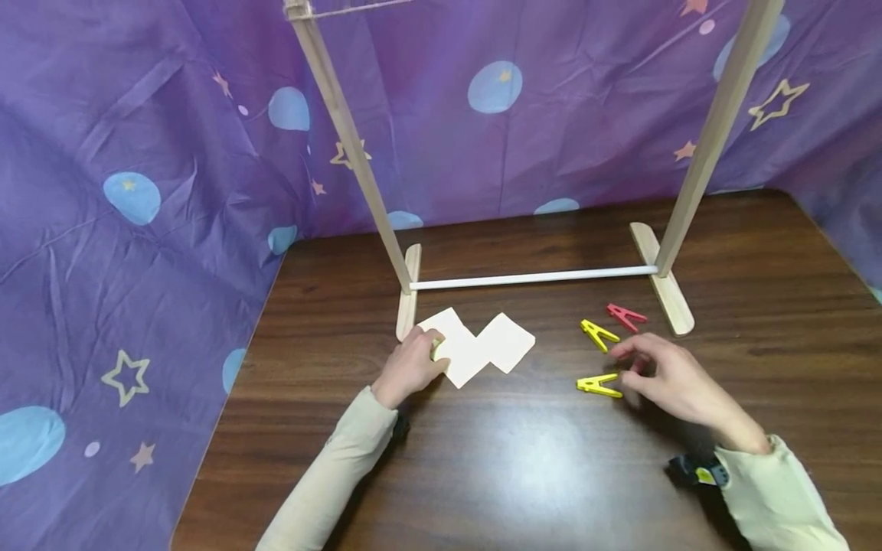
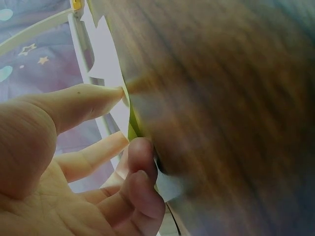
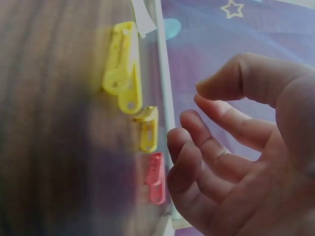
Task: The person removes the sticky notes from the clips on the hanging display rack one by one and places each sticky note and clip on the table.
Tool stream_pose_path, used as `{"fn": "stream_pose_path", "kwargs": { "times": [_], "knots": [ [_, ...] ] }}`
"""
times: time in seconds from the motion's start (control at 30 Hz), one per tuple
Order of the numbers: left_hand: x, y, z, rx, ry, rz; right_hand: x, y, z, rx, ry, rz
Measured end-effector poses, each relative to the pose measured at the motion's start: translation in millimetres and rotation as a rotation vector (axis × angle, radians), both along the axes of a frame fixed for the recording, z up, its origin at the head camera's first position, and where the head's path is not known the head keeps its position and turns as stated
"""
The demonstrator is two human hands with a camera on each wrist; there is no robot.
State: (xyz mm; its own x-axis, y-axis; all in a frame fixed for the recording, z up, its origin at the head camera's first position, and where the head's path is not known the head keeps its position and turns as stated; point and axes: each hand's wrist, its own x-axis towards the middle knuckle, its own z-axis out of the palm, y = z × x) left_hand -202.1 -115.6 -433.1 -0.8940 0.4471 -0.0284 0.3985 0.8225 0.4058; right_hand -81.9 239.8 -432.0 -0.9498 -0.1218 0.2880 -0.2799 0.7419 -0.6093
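Overlapping cream paper squares (image 1: 482, 348) lie on the dark wooden table (image 1: 524, 459). My left hand (image 1: 430, 350) sits at their left edge. In the left wrist view, the left hand (image 2: 130, 118) pinches a thin yellow-green piece (image 2: 132, 129) against the paper (image 2: 106, 64) between thumb and fingers. My right hand (image 1: 630, 369) hovers with loosely curled fingers and holds nothing, just right of a yellow clothespin (image 1: 598, 385). A second yellow clothespin (image 1: 598, 334) and a red clothespin (image 1: 625, 314) lie beyond it. The right wrist view shows the right hand (image 3: 197, 113) beside all three pins, apart from them.
A wooden rack stands behind the paper, with a left post (image 1: 347, 145), a right post (image 1: 717, 130) and a white dowel (image 1: 534, 277) joining their feet. String runs from the top of the left post. Purple star-patterned cloth (image 1: 138, 191) covers the back and left.
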Motion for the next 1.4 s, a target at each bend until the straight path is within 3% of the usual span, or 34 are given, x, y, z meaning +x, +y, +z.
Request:
{"fn": "stream_pose_path", "kwargs": {
  "times": [0.6, 0.9, 1.1, 1.4],
  "knots": [
    [8.3, -0.2, 2.3, 0.034, 0.055, -0.027, -3.7, 6, 55.8, -0.024, 0.237, -0.117],
    [9.6, -3.4, 2.3, 0.061, 0.114, -0.001, -10.7, 9, 89.7, -0.019, 0.367, -0.155],
    [2.7, 4.3, 20.5, 0.124, 0.153, 0.024, -15.6, 11, 130.0, -0.086, 0.458, -0.159],
    [-11.4, 24.1, 64.8, 0.245, 0.244, 0.046, -17.9, 8, 200.9, -0.221, 0.538, -0.153]
  ]
}}
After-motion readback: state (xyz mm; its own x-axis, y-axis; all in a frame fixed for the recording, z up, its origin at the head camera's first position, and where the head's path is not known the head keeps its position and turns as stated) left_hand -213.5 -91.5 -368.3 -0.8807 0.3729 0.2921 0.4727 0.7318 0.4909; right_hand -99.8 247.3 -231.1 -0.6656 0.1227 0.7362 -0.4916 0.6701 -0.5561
